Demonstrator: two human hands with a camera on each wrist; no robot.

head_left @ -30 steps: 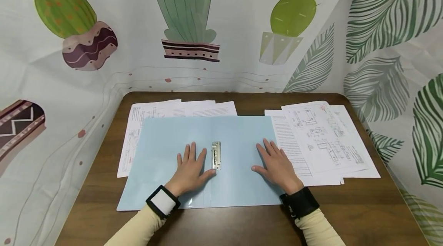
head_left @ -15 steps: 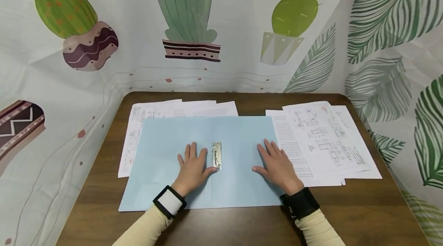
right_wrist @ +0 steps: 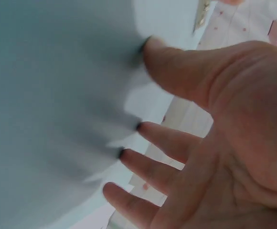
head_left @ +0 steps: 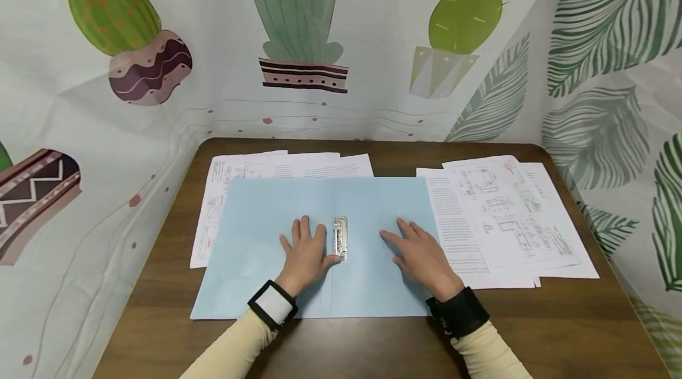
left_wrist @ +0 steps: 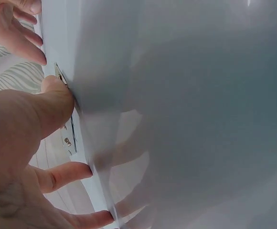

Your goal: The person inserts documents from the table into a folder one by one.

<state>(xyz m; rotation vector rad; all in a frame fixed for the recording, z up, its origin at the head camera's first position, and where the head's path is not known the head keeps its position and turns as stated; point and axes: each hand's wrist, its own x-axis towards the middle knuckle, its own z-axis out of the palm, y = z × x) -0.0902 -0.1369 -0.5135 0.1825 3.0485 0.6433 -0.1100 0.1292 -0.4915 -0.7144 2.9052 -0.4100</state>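
Note:
A light blue folder (head_left: 256,207) lies spread flat on the table, with a metal clip (head_left: 340,238) fixed near its middle fold. On the folder's left half rests my left hand (head_left: 305,257), fingers spread, its thumb by the lower end of the clip. In the left wrist view those fingertips touch the folder's surface. My right hand (head_left: 426,260) is on the right half with its fingers extended, apart from the clip. Seen from the right wrist, the thumb and fingertips meet or nearly meet the blue surface. Neither hand holds anything.
Printed sheets (head_left: 213,189) stick out from under or behind the folder at the back left. More sheets with technical drawings (head_left: 506,219) overlap at the right, beside the folder. The brown table (head_left: 373,349) ends at a patterned cloth (head_left: 383,41) at the back.
My left hand has shifted slightly right across the folder. The right hand's fingers have changed pose, the index now reaching further left. The whole view has shifted a little.

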